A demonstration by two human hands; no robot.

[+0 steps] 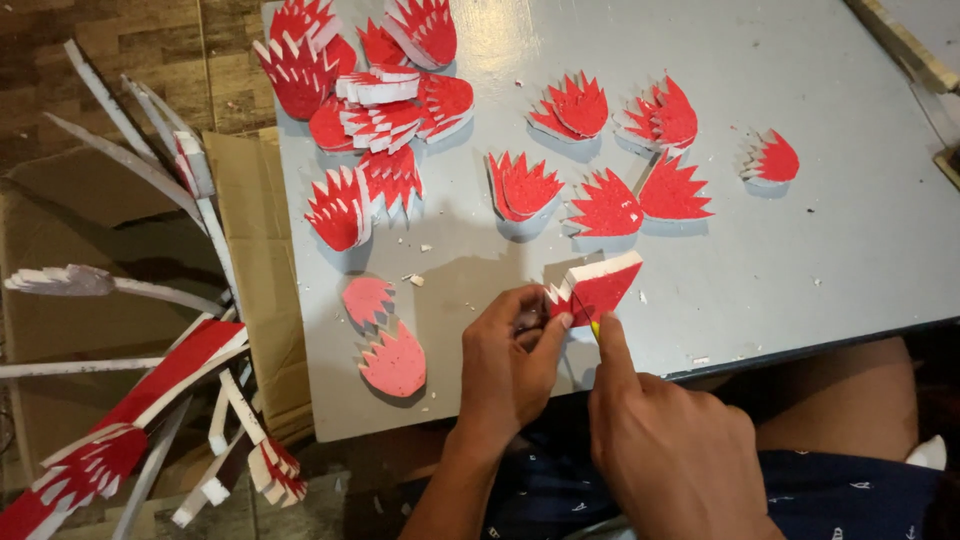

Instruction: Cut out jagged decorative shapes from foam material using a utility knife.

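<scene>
Head view: our left hand (512,365) pinches a red-faced, white-cored foam piece (597,286); our right hand (668,450) grips a yellow-tipped cutter (594,329) against its jagged edge.

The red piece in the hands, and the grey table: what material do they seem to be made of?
The red piece looks like foam sheet, matte red on the face. Its thick cut edge shows white, and small white crumbs lie nearby. The left hand pinches it; the right hand works at it with a thin yellow tool. The table seems painted or laminated board, smooth with a soft sheen; which one is unclear.
</scene>
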